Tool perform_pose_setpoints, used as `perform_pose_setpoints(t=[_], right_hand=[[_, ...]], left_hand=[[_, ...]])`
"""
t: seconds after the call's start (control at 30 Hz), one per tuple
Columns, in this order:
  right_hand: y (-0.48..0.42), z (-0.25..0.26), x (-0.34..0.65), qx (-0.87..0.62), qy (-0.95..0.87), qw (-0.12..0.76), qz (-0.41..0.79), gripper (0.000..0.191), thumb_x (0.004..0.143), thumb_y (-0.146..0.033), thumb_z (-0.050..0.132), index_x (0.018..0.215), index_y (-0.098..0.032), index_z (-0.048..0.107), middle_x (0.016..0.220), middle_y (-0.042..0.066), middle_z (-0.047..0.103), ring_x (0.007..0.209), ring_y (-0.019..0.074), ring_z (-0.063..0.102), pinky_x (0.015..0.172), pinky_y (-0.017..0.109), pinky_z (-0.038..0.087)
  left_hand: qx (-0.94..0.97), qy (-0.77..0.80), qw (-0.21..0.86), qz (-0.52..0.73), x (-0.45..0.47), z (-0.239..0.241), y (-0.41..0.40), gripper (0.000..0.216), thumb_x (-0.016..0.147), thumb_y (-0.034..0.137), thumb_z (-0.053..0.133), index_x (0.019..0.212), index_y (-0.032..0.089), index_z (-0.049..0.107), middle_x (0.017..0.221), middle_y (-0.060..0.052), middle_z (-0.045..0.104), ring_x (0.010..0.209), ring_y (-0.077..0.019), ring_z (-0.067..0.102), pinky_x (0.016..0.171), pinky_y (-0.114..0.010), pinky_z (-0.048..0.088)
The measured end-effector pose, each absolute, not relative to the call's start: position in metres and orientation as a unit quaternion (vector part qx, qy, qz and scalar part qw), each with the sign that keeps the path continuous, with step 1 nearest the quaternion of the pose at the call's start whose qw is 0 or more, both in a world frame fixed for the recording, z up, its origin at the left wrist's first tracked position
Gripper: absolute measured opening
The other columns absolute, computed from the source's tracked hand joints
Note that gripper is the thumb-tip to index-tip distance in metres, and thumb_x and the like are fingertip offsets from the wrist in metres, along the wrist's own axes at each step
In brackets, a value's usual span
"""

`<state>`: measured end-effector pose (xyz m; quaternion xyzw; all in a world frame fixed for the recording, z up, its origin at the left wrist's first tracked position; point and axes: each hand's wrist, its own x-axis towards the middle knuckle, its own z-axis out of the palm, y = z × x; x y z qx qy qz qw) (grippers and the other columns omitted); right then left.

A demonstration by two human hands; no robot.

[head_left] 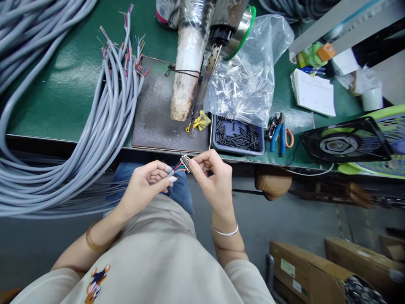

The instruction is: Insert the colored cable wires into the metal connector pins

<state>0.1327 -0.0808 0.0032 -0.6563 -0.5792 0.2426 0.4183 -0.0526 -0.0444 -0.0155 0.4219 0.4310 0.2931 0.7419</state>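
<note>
Beige T-shirt [164,261]: foreground of the head view. Just off the front edge of the green workbench [71,95], the left hand [147,179] pinches coloured wires [180,167] between thumb and fingertips; the right hand [214,175] likewise holds the multi-pin connector [186,162] at the wires' ends. Along that edge, left to right: grey cables [122,110] draped over it, dark plate [152,114], blue-violet tray [237,151] of black tubes [240,138], blue-handled pliers [282,141].
</note>
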Motion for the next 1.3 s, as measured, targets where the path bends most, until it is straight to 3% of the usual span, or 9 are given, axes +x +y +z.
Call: perform_pose_setpoints(t=[0.37,0.5,0.63,0.73,0.9,1.0,1.3], right_hand=[[-0.076,0.0,0.138,-0.647,-0.597,0.411,0.237,0.015,0.095,-0.024,0.065,0.082,-0.022,0.059,0.063,-0.008,0.055,0.052,0.0063,0.046,0.052,0.02,0.039],[-0.079,0.0,0.14,-0.612,-0.607,0.467,0.197,0.013,0.097,-0.022,0.062,0.085,-0.023,0.057,0.091,0.001,0.076,0.061,0.0092,0.061,0.056,0.024,0.047],[-0.082,0.0,0.145,-0.53,-0.669,0.483,0.195,0.015,0.093,-0.017,0.067,0.084,-0.024,0.057,0.111,0.007,0.08,0.086,0.0188,0.076,0.069,0.032,0.057],[-0.08,-0.002,0.146,-0.523,-0.686,0.464,0.199,0.017,0.093,-0.015,0.068,0.084,-0.024,0.058,0.104,0.005,0.08,0.093,0.0195,0.077,0.069,0.03,0.057],[-0.074,-0.004,0.144,-0.557,-0.669,0.452,0.194,0.017,0.095,-0.019,0.067,0.082,-0.023,0.057,0.09,0.0,0.076,0.066,0.0099,0.062,0.059,0.024,0.048],[-0.073,-0.005,0.143,-0.573,-0.661,0.443,0.197,0.016,0.095,-0.02,0.067,0.083,-0.023,0.057,0.086,-0.002,0.072,0.06,0.0083,0.053,0.059,0.024,0.046],[-0.071,0.0,0.143,-0.615,-0.622,0.409,0.261,0.019,0.095,-0.027,0.068,0.079,-0.022,0.058,0.07,-0.005,0.06,0.055,0.0074,0.043,0.057,0.025,0.039]], left_hand=[[0.52,0.41,0.694,0.284,-0.051,-0.01,-0.042,0.021,0.088,0.034,0.075,0.083,0.014,0.07,0.063,0.0,0.068,0.05,-0.009,0.061,0.051,-0.019,0.052],[0.473,0.387,0.749,0.255,-0.053,-0.012,-0.039,0.027,0.092,0.04,0.07,0.089,0.013,0.067,0.062,0.001,0.068,0.043,-0.0075,0.058,0.045,-0.017,0.047],[0.412,0.357,0.808,0.226,-0.058,-0.015,-0.034,0.035,0.092,0.048,0.071,0.091,0.013,0.066,0.065,0.0,0.07,0.039,-0.0055,0.054,0.039,-0.015,0.04],[0.411,0.345,0.818,0.205,-0.059,-0.013,-0.033,0.037,0.092,0.049,0.071,0.09,0.012,0.066,0.065,0.0,0.069,0.038,-0.0044,0.053,0.038,-0.014,0.037],[0.439,0.357,0.798,0.206,-0.055,-0.009,-0.037,0.038,0.09,0.05,0.073,0.088,0.012,0.066,0.059,0.004,0.061,0.038,-0.0045,0.052,0.039,-0.014,0.039],[0.452,0.359,0.789,0.209,-0.053,-0.009,-0.038,0.038,0.089,0.05,0.073,0.087,0.013,0.066,0.058,0.006,0.056,0.038,-0.0047,0.05,0.039,-0.015,0.039],[0.481,0.345,0.785,0.184,-0.057,-0.013,-0.036,0.037,0.094,0.049,0.066,0.09,0.012,0.065,0.062,0.003,0.06,0.039,-0.003,0.046,0.04,-0.015,0.032]])
